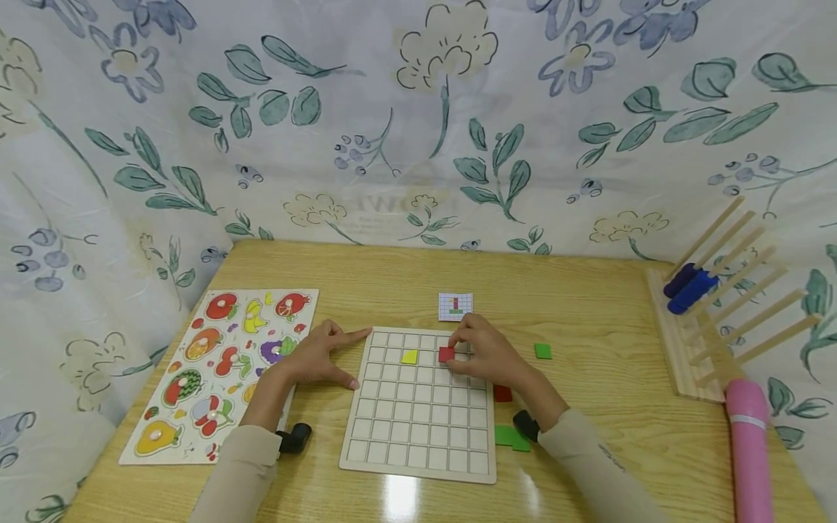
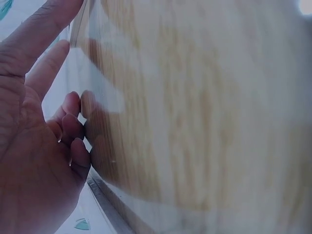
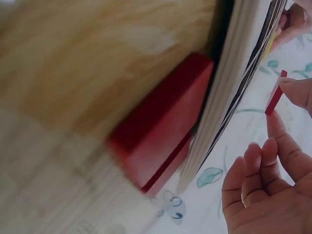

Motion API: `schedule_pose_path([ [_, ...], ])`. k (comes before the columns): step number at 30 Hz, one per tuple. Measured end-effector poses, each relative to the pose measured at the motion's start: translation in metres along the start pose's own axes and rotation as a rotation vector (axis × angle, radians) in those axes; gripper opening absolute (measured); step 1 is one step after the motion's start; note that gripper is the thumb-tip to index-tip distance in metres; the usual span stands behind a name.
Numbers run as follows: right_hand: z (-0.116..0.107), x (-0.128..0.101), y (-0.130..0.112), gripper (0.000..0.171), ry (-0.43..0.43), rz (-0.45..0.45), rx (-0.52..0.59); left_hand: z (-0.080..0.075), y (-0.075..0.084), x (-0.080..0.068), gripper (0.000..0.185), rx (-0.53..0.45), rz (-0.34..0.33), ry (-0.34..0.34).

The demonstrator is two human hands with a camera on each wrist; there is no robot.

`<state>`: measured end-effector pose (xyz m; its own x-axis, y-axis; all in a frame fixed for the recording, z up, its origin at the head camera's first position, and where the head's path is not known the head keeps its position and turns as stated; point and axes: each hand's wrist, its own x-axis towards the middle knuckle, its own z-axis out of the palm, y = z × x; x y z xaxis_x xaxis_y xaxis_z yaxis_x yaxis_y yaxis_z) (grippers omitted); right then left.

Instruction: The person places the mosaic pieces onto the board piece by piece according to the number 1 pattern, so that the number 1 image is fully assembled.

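A red tile (image 1: 446,354) is pinched in the grip of the right hand (image 1: 487,354) over the grid board (image 1: 418,436), upper right cells. A yellow tile (image 1: 409,357) is seated just left of it. The board's left edge is touched by the left hand (image 1: 318,356), fingers spread, nothing held.

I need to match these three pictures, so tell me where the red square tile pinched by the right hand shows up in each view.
Head: the red square tile sits over the upper rows of the white grid board, pinched by the right hand.
Left wrist: not in it; only the left hand against the board's edge.
Right wrist: edge-on at upper right, between fingertips.
Shared landmark: the grid board, seen in all views.
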<state>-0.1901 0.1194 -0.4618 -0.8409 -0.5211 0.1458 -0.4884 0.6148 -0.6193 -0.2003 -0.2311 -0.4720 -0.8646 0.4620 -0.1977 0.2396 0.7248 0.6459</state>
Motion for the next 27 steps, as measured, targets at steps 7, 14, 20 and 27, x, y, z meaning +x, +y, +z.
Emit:
schedule_pose_path([
  [7,0.004,0.009,-0.009,0.02,-0.028,-0.034,-0.07,0.001,-0.002,0.0,0.098,0.008,-0.008,0.002],
  [14,0.009,0.017,-0.015,0.021,-0.078,-0.062,-0.127,0.001,-0.003,0.001,0.097,0.016,-0.002,0.002],
  [20,0.016,0.021,-0.012,0.022,-0.105,-0.066,-0.177,0.001,-0.003,0.0,0.097,0.018,0.001,0.003],
  [27,0.02,0.023,-0.012,0.023,-0.086,-0.088,-0.204,0.0,-0.001,0.001,0.097,0.014,0.011,0.007],
])
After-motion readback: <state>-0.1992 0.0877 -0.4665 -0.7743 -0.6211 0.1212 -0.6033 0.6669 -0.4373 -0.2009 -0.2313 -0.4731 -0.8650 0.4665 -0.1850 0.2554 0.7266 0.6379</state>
